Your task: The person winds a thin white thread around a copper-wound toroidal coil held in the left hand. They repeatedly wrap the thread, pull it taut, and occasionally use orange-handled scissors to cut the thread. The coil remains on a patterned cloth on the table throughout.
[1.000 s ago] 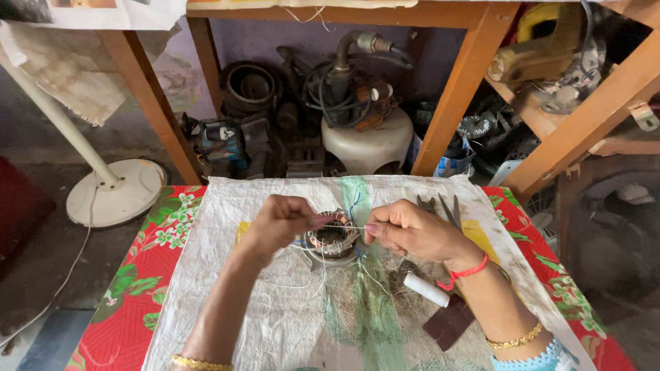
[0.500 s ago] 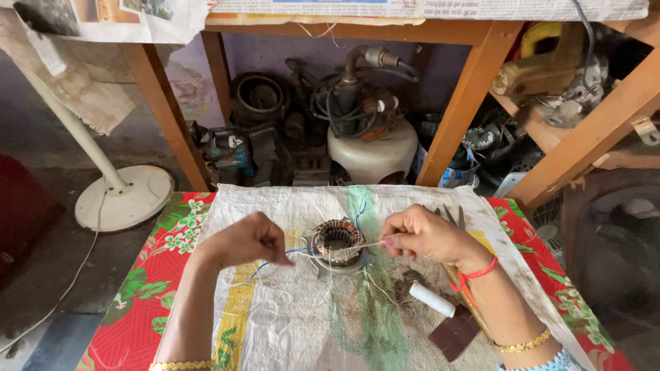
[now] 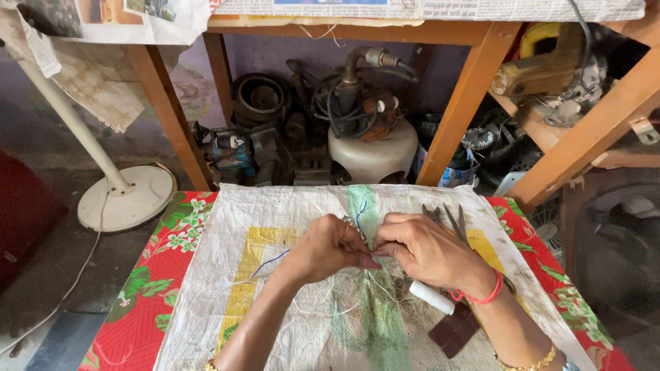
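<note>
My left hand point(image 3: 328, 249) and my right hand point(image 3: 421, 251) meet fingertip to fingertip over the middle of a white woven sack point(image 3: 275, 220). Both are closed in a pinch on white thread point(image 3: 317, 303), which trails in loops toward me from under the hands. The small wound motor coil seen earlier is hidden beneath them; only a sliver shows at the knuckles point(image 3: 352, 222). A blue wire point(image 3: 269, 262) runs out to the left of my left hand. My right wrist wears a red band.
Metal scissors point(image 3: 448, 221), a white tube point(image 3: 432, 297) and a dark brown flat piece point(image 3: 454, 331) lie by my right forearm. The sack covers a red floral cloth point(image 3: 148, 302). Beyond are wooden bench legs point(image 3: 462, 110), a pump point(image 3: 371, 130) and a fan base point(image 3: 127, 198).
My hands were apart, stretching thread on either side of the coil; they have come together over it and now cover it. The view has tilted slightly.
</note>
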